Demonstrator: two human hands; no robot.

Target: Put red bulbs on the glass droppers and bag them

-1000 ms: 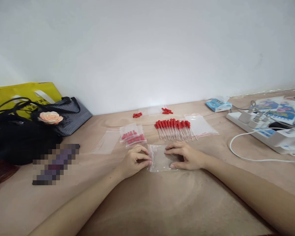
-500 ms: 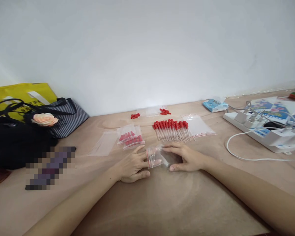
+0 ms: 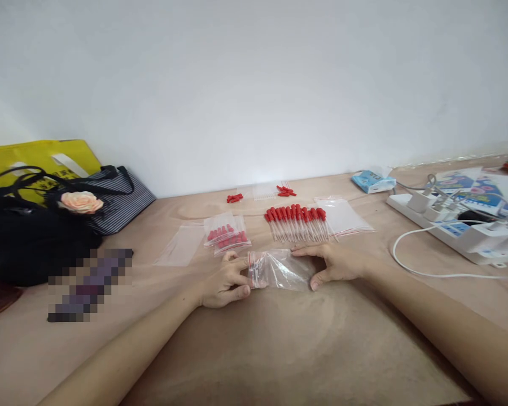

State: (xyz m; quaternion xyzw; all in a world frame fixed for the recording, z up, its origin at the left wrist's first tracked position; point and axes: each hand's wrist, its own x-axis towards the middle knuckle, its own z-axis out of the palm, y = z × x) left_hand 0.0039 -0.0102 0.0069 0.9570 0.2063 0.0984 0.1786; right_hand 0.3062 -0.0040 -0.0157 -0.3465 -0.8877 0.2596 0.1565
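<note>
A clear zip bag (image 3: pixel 281 270) with a red seal line lies between my hands on the table. My left hand (image 3: pixel 226 282) is at its sealed left end, fingers apart, some of them at or under the film. At the right end my right hand (image 3: pixel 332 264) touches the bag with thumb and fingers spread. Just beyond is a row of clear droppers with red bulbs (image 3: pixel 296 221). Small bags holding red bulbs (image 3: pixel 231 239) lie beyond my left hand.
Flat clear bags lie left (image 3: pixel 180 245) and right (image 3: pixel 347 217). Loose red pieces (image 3: pixel 234 198) are near the wall. A power strip (image 3: pixel 438 228) with cables and a blue tissue pack (image 3: pixel 372 181) stand right; a striped bag (image 3: pixel 118 203) and a pixelated object (image 3: pixel 91 287) are left.
The clear bag has been spread out wider and flatter. My right hand has moved right, and my left hand slightly left.
</note>
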